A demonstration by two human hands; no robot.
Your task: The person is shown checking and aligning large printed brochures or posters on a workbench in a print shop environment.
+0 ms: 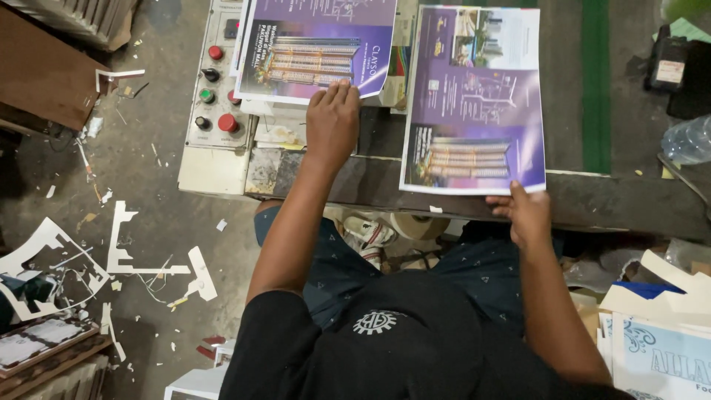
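Observation:
My left hand (332,118) lies flat, fingers together, on the near edge of a purple printed sheet (315,48) that tops a stack at the far side of the worn dark bench (592,204). My right hand (527,212) pinches the near edge of a second purple printed sheet (474,100) showing tower buildings. That sheet lies flat on the bench to the right of the stack.
A cream control panel (215,96) with red, green and black buttons sits left of the stack. White card offcuts (126,259) litter the concrete floor at left. Printed blue-and-white boards (659,355) lie at lower right. A plastic bottle (689,141) and a dark device (670,63) sit at far right.

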